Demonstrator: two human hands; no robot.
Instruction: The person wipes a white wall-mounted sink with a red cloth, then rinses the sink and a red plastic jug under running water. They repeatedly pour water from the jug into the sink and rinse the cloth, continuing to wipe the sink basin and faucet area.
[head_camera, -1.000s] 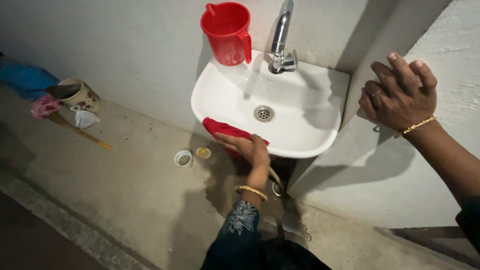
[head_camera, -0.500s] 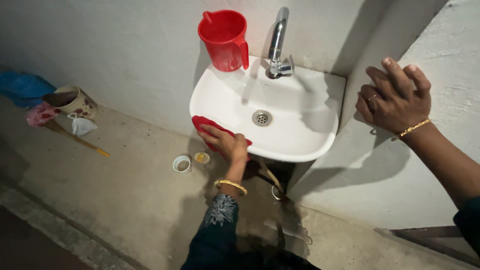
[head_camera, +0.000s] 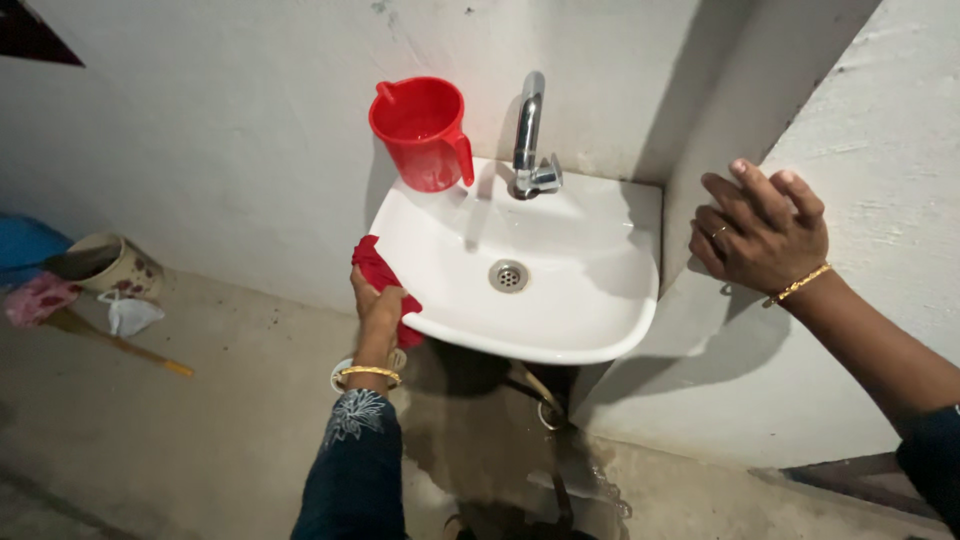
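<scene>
since a moment ago the left hand (head_camera: 380, 305) has slid with the red cloth (head_camera: 378, 270) from the front lip of the sink round to its left edge, and the whole view has dipped so the sink sits lower in the picture

far to the left, on the floor by the wall, there is a pot with flowers on it (head_camera: 105, 265), a pink rag (head_camera: 38, 297), a small white bag (head_camera: 130, 315) and a long stick (head_camera: 115, 342). none of these are touched

next comes the left hand. its fingers (head_camera: 368, 290) are curled and pressed on the red cloth, which is bunched up against the left rim of the white sink (head_camera: 600, 340). part of the cloth hangs just under the rim. a gold bangle (head_camera: 368, 373) sits on that wrist, and a little round tub (head_camera: 340, 372) peeks out on the floor behind it

on the back left corner of the sink stands a red jug (head_camera: 420, 132), upright. beside it is the shiny tap (head_camera: 528, 135), and the drain (head_camera: 508, 275) is in the middle of the bowl

over on the right, the right hand (head_camera: 760, 240) rests flat on the grey wall corner (head_camera: 880, 190), fingers loosely spread, holding nothing. it looks like it is there to lean on

it seems the rim is being wiped, and the left side is the part in hand. to go on up toward the back, the cloth would need to stay pressed to the edge and steer clear of the jug, which could tip if bumped
</scene>
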